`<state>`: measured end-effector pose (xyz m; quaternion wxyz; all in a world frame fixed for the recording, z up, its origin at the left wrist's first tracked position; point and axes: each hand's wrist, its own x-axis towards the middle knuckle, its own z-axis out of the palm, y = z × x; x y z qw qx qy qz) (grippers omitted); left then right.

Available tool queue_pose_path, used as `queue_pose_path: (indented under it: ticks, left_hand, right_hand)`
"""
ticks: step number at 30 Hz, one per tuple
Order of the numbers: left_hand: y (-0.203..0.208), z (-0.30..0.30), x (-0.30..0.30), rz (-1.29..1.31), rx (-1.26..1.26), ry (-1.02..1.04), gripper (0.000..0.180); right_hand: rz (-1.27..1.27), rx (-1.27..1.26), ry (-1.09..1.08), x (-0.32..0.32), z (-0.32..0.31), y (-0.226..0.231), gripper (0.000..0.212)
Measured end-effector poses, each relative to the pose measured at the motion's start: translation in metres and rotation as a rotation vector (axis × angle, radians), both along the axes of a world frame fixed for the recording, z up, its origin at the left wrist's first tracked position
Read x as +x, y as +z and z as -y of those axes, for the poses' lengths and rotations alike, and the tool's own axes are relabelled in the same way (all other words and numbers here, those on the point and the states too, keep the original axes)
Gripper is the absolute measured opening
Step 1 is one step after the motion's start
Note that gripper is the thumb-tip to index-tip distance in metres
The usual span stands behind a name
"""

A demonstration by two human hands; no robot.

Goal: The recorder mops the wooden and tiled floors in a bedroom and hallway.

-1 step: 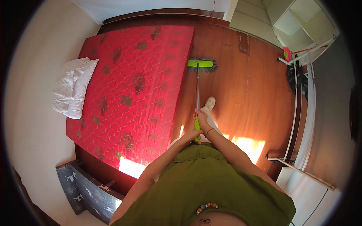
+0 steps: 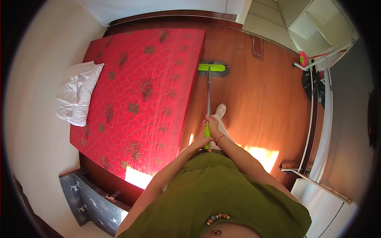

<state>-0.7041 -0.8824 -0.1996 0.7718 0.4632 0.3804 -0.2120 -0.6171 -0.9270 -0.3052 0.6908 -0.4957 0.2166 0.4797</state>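
Both hands are wrapped round the long handle of a dust mop (image 2: 208, 95). My left hand (image 2: 201, 142) closes on the low end of its green grip, close against my body. Just above it my right hand (image 2: 212, 123) holds the top of the grip, where the silver pole begins. The mop's flat green head with grey fringe (image 2: 223, 68) lies on the wooden floor (image 2: 254, 99). Its left end is right at the side of a red patterned mattress (image 2: 139, 91), and the edge there may hide part of it.
White folded bedding (image 2: 75, 95) rests at the mattress's left edge by the wall. A dark patterned box-like piece (image 2: 93, 200) stands lower left. At the right are a white metal frame (image 2: 313, 119), a black plastic bag (image 2: 307, 85) and open pale shelving (image 2: 313, 31). My shoe (image 2: 221, 110) is beside the pole.
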Motion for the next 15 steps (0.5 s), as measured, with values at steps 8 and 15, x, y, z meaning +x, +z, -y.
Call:
queue_pose_path:
  ticks: [8, 15]
  left_hand:
    - [0.022, -0.044, 0.147, -0.023, -0.02, -0.095, 0.038]
    - [0.027, -0.057, 0.247, 0.05, 0.016, -0.162, 0.04]
  right_hand:
    - [-0.021, 0.03, -0.074, 0.141, -0.035, 0.002, 0.018]
    - [-0.035, 0.073, -0.145, 0.25, -0.044, 0.008, 0.017]
